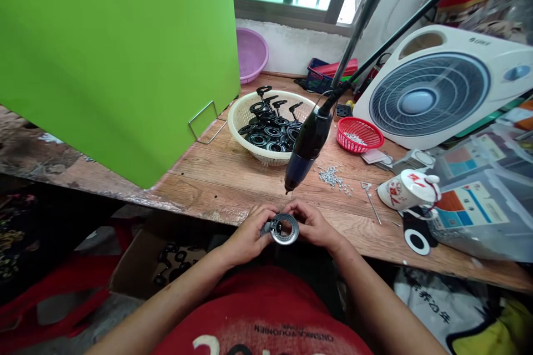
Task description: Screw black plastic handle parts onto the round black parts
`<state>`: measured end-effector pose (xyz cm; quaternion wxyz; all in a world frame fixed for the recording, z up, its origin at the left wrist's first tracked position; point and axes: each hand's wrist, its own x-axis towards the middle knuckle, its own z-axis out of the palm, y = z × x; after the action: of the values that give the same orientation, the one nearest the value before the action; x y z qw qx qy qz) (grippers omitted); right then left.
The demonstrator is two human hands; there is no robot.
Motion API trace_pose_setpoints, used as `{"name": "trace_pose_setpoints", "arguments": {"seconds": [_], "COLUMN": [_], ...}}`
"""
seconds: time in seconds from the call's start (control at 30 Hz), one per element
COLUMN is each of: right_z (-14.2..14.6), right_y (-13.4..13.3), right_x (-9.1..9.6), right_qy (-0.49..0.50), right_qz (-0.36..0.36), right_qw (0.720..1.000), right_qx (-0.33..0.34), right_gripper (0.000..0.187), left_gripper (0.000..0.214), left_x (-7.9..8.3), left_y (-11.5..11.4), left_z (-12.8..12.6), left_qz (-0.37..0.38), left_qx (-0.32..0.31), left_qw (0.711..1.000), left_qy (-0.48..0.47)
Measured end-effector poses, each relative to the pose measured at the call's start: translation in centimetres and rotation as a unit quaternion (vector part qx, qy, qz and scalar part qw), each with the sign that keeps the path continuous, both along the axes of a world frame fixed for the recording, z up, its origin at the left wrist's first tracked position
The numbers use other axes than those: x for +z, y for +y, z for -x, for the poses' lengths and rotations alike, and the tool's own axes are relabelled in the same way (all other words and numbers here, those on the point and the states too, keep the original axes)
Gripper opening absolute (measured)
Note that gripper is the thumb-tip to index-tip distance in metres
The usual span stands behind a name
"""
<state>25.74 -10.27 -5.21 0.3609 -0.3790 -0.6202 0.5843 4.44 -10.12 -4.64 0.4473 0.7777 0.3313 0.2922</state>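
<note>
A dark grey ring-shaped plastic part (292,237) with a short stem is held at the table's front edge. My left hand (252,234) is closed on its stem side, the thumb near the lower rim. My right hand (313,224) has its fingers curled against the ring's other side. The centre of the ring is an open hole. Just above the hands hangs a black electric screwdriver (307,147), its tip pointing down and touching neither hand. Small silver screws (333,176) lie loose on the wooden tabletop (200,177) beyond my right hand.
A cream basket (239,113) full of black ringed parts stands behind the screwdriver. Rightward are a red basket (360,141), a box fan (420,97), a lidded mug (402,191) and clear bins (474,216). A green panel (125,66) stands at left; a carton (137,260) sits below.
</note>
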Motion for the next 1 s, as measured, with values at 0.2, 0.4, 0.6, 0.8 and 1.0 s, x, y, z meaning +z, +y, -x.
{"name": "trace_pose_setpoints", "arguments": {"seconds": [0.2, 0.4, 0.6, 0.8, 1.0], "right_z": [0.3, 0.5, -0.2, 0.6, 4.1], "right_y": [0.0, 0.5, 0.6, 3.7, 7.0], "right_x": [-0.2, 0.9, 1.1, 4.5, 10.0], "right_qy": [0.003, 0.001, -0.006, 0.049, 0.074], "right_qz": [0.023, 0.054, 0.040, -0.137, -0.178], "right_qw": [1.000, 0.998, 0.999, 0.964, 0.971], "right_qx": [0.002, 0.019, 0.021, -0.222, -0.142], "right_gripper": [0.026, 0.032, 0.028, 0.037, 0.061], "left_gripper": [0.018, 0.021, 0.023, 0.020, 0.023], "left_x": [0.0, -0.1, 0.3, -0.2, 0.7], "left_y": [0.0, 0.0, -0.4, -1.3, -2.2], "left_z": [0.0, -0.1, -0.5, -0.8, -0.5], "left_qz": [0.003, 0.007, -0.031, -0.054, 0.227], "left_qx": [-0.001, 0.005, 0.009, 0.053, 0.167], "left_qw": [1.000, 1.000, 0.999, 0.997, 0.935], "left_qy": [-0.009, -0.003, 0.017, 0.015, -0.214]}}
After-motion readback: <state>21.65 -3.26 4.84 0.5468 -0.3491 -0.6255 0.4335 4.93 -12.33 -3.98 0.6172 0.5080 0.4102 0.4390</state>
